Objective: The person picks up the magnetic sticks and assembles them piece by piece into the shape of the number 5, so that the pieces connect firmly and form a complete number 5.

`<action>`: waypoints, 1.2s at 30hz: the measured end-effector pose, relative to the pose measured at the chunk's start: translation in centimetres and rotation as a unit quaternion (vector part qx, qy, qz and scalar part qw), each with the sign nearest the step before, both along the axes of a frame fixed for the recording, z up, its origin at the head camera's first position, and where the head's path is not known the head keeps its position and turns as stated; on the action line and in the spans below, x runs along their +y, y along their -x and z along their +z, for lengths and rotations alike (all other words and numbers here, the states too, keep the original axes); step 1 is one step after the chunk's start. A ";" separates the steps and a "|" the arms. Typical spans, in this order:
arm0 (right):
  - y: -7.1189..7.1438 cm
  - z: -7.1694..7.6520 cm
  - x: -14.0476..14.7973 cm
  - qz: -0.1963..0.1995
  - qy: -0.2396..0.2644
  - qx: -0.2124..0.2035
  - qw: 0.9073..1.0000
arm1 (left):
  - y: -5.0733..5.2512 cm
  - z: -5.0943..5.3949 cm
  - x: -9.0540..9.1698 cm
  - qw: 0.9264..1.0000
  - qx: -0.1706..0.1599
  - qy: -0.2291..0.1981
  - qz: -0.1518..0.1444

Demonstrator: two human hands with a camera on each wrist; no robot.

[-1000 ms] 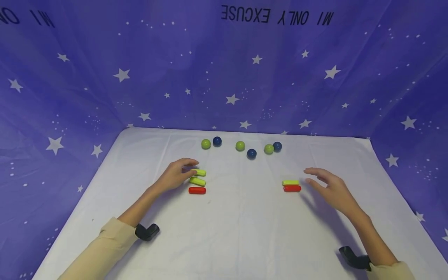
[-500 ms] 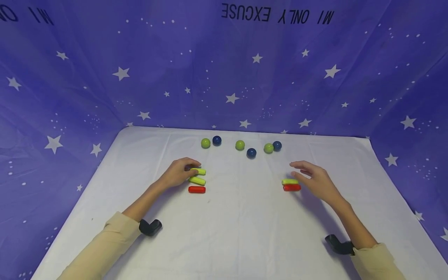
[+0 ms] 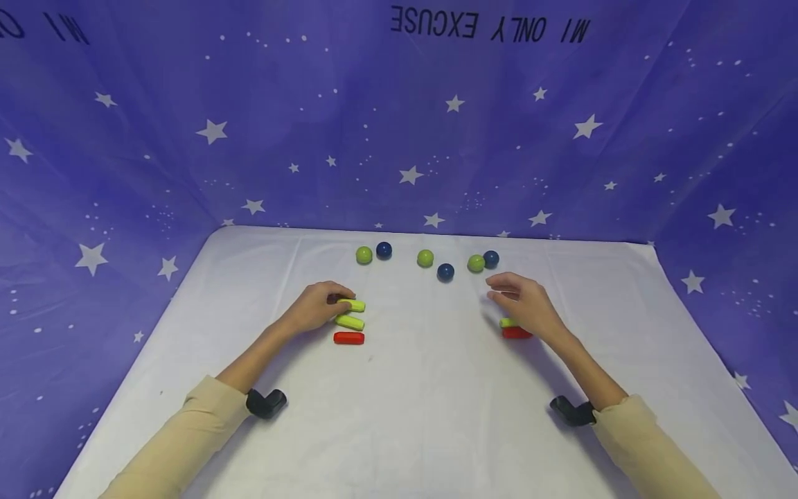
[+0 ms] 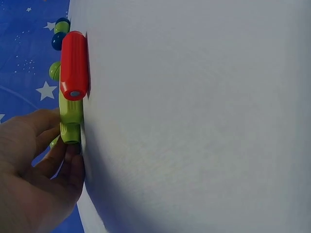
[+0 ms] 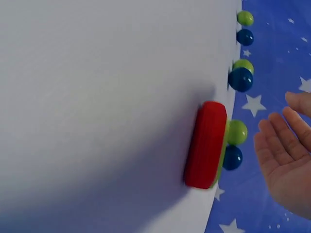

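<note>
In the head view my left hand (image 3: 314, 307) is at the farthest yellow-green stick (image 3: 354, 305), its thumb and fingers around the left end. A second yellow-green stick (image 3: 350, 323) and a red stick (image 3: 349, 338) lie nearer, one below the other. The left wrist view shows my curled fingers (image 4: 73, 170) close around the far stick's end, with the red stick (image 4: 74, 65) in front. My right hand (image 3: 526, 305) holds nothing, hovering over another yellow-green stick (image 3: 508, 323) and red stick (image 3: 516, 333), partly hiding them. Its fingers (image 5: 282, 141) are loosely bent in the right wrist view.
Along the back of the white-covered table (image 3: 424, 416) lie green balls, one at the left (image 3: 364, 255), and blue balls, one in the middle (image 3: 445, 272). A blue star-printed curtain (image 3: 374, 125) rises behind and at both sides.
My right hand has moved left and farther from me, from beside the right-hand sticks to above them. The left hand stays at the far yellow-green stick, which has not visibly moved.
</note>
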State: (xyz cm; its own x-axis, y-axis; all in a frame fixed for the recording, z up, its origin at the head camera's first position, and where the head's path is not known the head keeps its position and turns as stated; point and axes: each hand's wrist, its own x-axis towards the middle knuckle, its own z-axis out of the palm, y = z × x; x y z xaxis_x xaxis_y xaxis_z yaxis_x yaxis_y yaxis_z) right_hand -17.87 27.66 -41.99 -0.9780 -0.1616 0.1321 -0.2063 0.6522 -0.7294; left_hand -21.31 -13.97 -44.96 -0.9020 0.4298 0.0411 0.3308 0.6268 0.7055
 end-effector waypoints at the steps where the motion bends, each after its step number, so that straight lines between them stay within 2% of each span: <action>1: 0.2 -0.1 -0.3 -0.001 0.005 -0.001 1.000 | 0.0 0.0 0.0 1.000 0.000 0.001 -0.002; 8: 1.7 -0.8 -2.6 -0.009 0.055 -0.020 0.998 | 0.5 0.0 -0.2 1.000 0.002 0.011 -0.016; 14: 2.5 -1.2 -4.2 -0.036 0.079 -0.054 0.995 | 0.8 0.0 -0.4 1.000 -0.005 0.005 -0.022; 18: 3.1 -1.6 -4.9 -0.056 0.075 -0.070 0.993 | 0.8 0.0 -0.4 1.000 -0.008 0.007 -0.022; 28: 4.2 -2.4 -6.0 -0.092 0.040 -0.065 0.993 | 0.8 0.0 -0.3 1.000 -0.015 0.000 -0.021; 36: 4.8 -2.9 -6.5 -0.101 0.050 -0.060 0.992 | 0.8 0.0 0.2 1.000 -0.012 -0.005 -0.022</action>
